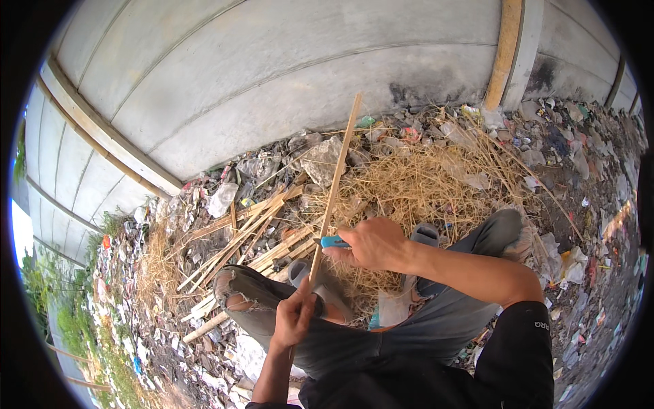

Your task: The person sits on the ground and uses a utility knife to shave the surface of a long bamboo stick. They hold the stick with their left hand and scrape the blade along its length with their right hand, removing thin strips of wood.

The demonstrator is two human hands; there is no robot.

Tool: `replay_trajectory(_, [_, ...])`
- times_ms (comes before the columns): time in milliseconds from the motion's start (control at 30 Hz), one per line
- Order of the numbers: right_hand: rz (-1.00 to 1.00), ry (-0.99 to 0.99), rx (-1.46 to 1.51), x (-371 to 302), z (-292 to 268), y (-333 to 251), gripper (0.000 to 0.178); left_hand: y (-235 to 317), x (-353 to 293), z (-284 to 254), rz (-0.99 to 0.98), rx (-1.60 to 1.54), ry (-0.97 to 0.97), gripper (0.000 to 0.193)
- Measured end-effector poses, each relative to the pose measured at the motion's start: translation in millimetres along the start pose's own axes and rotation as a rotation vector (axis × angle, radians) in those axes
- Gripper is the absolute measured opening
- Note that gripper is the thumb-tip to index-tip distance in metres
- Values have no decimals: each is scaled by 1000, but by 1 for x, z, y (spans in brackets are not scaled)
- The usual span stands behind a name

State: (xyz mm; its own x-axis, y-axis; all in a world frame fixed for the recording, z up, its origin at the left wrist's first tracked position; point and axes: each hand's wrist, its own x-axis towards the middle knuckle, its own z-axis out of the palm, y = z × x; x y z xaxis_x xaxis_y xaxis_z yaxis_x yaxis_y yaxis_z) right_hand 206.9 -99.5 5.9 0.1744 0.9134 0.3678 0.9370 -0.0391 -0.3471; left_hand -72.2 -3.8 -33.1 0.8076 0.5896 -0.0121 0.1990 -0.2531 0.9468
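A long, thin strip of pale wood or bamboo slants up and away in front of me. Its near end is gripped by my left hand, beside my left knee. Closed around a blue-handled utility knife is my right hand. The knife's tip meets the strip a little above my left hand; the blade itself is hard to make out. On the ground to the left lies a pile of similar split strips. Dry straw-like shavings are heaped beyond my right hand.
A grey concrete panel wall rises ahead, with a bamboo pole against its post. A rough rock sits behind the strip. Scattered litter covers the ground around. My bent legs flank the work, sandals on my feet.
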Motion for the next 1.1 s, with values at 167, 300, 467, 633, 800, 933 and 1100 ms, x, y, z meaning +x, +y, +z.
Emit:
replay_trajectory(167, [78, 80, -32, 21, -10, 38, 69, 7, 4, -5, -46, 4, -30, 48])
replay_trajectory(300, [-47, 108, -15, 6, 3, 13, 70, -3, 6, -4, 2, 9, -4, 48])
replay_trajectory(467, [256, 55, 93, 35, -30, 77, 73, 6, -3, -10, -53, 69, -46, 48])
replay_trajectory(633, [-34, -6, 14, 0, 2, 13, 69, -6, -6, -3, -23, 43, -9, 48])
replay_trajectory(800, [330, -97, 89, 29, -41, 58, 72, 2, -16, -13, -16, 147, -34, 48])
replay_trajectory(933, [166, -58, 25, 21, -19, 46, 72, 3, -10, -5, -32, 124, -33, 47])
replay_trajectory(1100, [163, 21, 128, 21, 0, 47, 71, 5, -13, -9, -60, 206, -11, 46])
